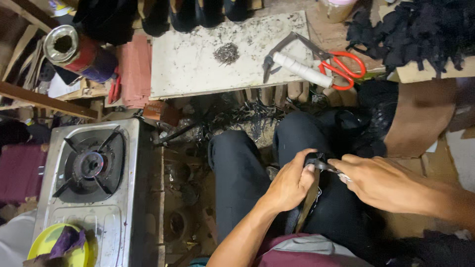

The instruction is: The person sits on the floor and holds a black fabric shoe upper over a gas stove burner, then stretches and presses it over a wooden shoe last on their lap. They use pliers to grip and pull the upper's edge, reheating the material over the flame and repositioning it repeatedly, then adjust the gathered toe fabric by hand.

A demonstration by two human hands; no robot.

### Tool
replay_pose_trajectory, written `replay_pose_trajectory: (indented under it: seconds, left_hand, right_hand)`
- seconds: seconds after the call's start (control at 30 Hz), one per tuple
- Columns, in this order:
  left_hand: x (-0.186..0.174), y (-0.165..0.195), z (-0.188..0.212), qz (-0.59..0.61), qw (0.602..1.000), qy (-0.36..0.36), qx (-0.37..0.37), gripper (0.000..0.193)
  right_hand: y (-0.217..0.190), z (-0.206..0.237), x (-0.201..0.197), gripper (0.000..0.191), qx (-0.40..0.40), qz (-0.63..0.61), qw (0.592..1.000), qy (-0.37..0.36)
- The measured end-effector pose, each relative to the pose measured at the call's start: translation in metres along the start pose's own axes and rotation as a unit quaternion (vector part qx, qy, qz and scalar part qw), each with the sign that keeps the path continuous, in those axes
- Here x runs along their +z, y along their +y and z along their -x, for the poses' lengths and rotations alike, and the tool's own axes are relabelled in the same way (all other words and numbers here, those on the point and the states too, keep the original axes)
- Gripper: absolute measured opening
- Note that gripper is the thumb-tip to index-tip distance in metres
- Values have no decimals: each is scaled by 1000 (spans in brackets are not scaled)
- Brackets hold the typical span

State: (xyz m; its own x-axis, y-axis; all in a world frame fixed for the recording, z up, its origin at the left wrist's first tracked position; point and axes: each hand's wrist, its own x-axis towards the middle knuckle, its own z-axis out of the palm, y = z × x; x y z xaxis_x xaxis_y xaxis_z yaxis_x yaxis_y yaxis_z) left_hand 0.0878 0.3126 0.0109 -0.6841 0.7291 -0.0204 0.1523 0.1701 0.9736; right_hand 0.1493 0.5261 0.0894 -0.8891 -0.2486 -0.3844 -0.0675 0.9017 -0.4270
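Black strap [312,163] lies over our lap, at five o'clock from the white tabletop [198,64]. Our left hand [289,180] is closed around it; our right hand [381,180] pinches a small metal tool [332,168] against its end. We judge the trimming step underway, needing a steady pull.

**Count on my feed**

I count two hands, left [289,180] and right [381,180]. One stove [86,198] with one burner [91,164]. One can [74,49], one board [217,54], one nail pile [227,53]. One pair of scissors [344,69], one pair of pincers [297,62], one yellow bowl [42,242].
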Motion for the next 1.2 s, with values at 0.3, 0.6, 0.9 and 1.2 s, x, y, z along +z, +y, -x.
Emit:
replay_pose_trajectory:
  seconds: [0.3,0.6,0.9,1.2]
  left_hand:
    - [-21,-1,5,47,998,-38,-24,50]
    - [-14,-1,17,-6,999,22,23,59]
    - [-2,11,23,-27,998,37,50,62]
    - [-12,11,25,-20,998,26,60,63]
  right_hand:
    - [-13,1,44,64,39,123,988,86]
    - [8,5,36,25,154,-155,974,-60]
    - [-3,1,-8,39,89,-33,987,-127]
    - [-21,-7,-31,45,-21,-45,994,-93]
